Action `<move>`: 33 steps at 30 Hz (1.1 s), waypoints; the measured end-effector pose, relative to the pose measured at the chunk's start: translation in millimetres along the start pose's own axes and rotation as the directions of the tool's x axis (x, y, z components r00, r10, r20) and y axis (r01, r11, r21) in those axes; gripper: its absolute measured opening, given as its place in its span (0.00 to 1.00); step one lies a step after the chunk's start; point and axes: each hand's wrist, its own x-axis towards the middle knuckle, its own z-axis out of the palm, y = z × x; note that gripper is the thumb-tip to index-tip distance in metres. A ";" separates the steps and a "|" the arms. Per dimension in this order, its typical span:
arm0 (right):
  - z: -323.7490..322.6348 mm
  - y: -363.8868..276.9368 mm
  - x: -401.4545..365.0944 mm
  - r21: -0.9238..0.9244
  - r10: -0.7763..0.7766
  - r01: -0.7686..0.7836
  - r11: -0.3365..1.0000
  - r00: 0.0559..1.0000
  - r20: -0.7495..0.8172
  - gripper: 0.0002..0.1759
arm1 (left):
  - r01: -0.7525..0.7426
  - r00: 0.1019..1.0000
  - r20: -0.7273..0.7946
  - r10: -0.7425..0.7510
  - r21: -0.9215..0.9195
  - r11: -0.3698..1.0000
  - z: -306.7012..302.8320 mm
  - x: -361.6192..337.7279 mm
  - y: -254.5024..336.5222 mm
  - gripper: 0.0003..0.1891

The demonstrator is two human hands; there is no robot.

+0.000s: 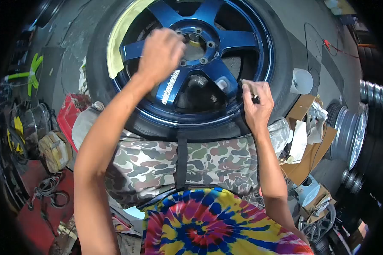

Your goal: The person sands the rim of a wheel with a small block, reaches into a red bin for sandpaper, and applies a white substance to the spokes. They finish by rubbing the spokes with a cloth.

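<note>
A blue spoked wheel (238, 38) inside a black tire (281, 55) lies before me. Yellow masking tape (117, 42) follows the rim's left edge. My left hand (162, 53), smeared by motion, is over the left spokes near the hub, its fingers curled; what they hold, if anything, cannot be made out. White lettering (171, 87) shows on the spoke just below it. At the rim's lower right, my right hand (258, 102) is closed in a pinch around a small dark thing, mostly hidden by the fingers.
Right of the tire stand a white cup (302, 81), cardboard (315, 148) and a silver wheel (349, 136). On the left are a red box (70, 112), a green stand (33, 75), a wrapped bundle (54, 151) and coiled cable (49, 187).
</note>
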 end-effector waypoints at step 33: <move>3.2 14.8 1.1 0.057 -0.016 0.016 0.998 1.000 0.014 0.08 | 0.095 0.896 0.439 -0.076 -0.023 0.995 16.9 -42.0 148.8 0.31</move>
